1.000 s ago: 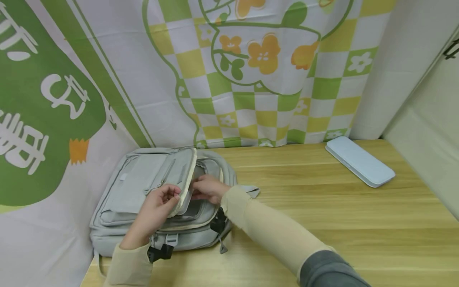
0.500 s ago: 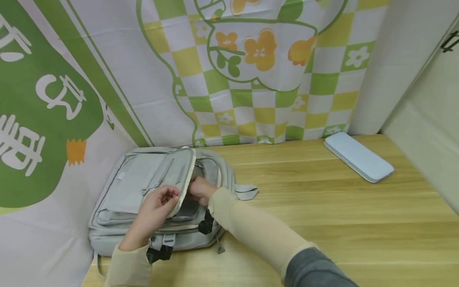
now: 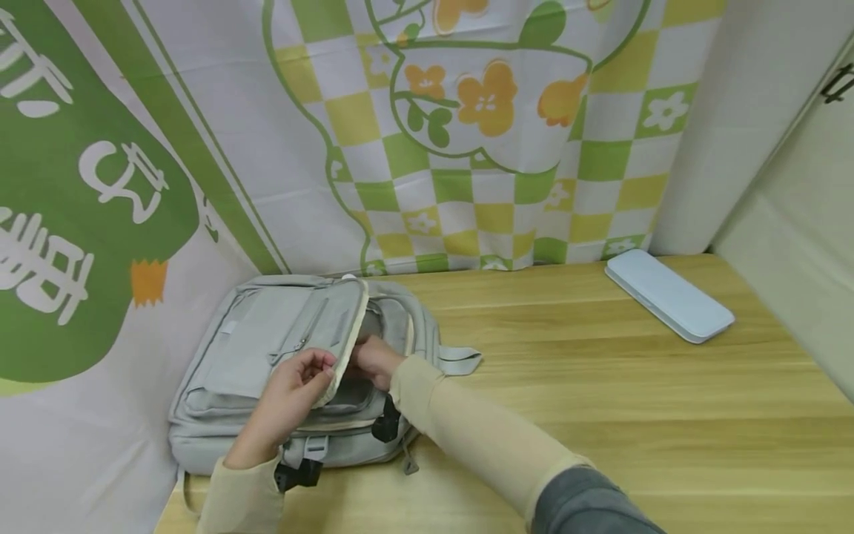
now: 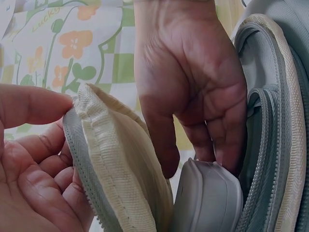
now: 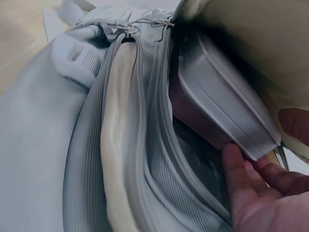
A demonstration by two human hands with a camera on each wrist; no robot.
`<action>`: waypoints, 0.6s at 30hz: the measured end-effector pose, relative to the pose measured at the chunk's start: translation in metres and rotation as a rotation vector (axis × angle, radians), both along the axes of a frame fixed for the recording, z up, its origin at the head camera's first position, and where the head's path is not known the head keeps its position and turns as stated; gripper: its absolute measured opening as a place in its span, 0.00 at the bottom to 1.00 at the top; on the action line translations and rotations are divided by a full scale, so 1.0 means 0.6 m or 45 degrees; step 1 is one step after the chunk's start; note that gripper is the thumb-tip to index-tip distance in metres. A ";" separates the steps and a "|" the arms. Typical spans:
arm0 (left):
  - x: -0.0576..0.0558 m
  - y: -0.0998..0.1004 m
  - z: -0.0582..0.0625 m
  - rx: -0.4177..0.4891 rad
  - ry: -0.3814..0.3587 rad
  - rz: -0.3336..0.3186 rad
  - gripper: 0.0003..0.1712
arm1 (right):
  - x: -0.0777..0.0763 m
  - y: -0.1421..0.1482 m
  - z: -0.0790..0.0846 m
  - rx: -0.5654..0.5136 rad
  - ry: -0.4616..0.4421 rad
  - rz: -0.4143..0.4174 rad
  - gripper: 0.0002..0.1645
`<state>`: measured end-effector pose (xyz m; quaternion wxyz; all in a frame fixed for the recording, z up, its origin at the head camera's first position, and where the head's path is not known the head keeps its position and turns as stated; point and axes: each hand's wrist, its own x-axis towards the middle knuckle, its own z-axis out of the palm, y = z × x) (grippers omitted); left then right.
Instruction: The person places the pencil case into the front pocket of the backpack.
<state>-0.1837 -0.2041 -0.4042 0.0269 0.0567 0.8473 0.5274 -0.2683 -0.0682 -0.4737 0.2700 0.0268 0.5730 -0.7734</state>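
Note:
A light grey backpack (image 3: 243, 345) lies on the wooden table with its front pocket unzipped. My left hand (image 3: 288, 393) pinches the cream-trimmed edge of the pocket flap (image 4: 108, 159) between thumb and fingers and holds it up. Inside the pocket sits a smooth, pale grey hard case (image 5: 219, 96) with rounded edges and a seam along its side. My right hand (image 3: 375, 362) reaches down into the opening, its fingers (image 5: 234, 166) against the near end of the case and the thumb by the other side. In the head view the flap and right hand hide the case.
A pale blue oblong case (image 3: 670, 297) lies at the back right of the table (image 3: 587, 400). Patterned cloth (image 3: 467, 200) hangs behind the table, and more covers the left side. A backpack strap (image 3: 459, 360) sticks out to the right.
The right hand has gone deeper behind the flap, slightly left and down. The grey case, partly visible beneath the flap a second ago, is now hidden in the head view. The left hand keeps its grip.

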 end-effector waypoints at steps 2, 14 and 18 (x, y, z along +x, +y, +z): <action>0.001 0.001 0.001 0.019 -0.016 0.004 0.07 | -0.001 0.010 0.004 0.016 0.001 0.032 0.16; 0.005 -0.001 -0.005 0.064 0.020 0.019 0.07 | -0.014 0.114 0.037 0.178 0.066 0.220 0.27; 0.007 -0.003 -0.008 0.057 0.036 0.020 0.08 | -0.019 0.160 0.044 0.215 0.031 0.212 0.29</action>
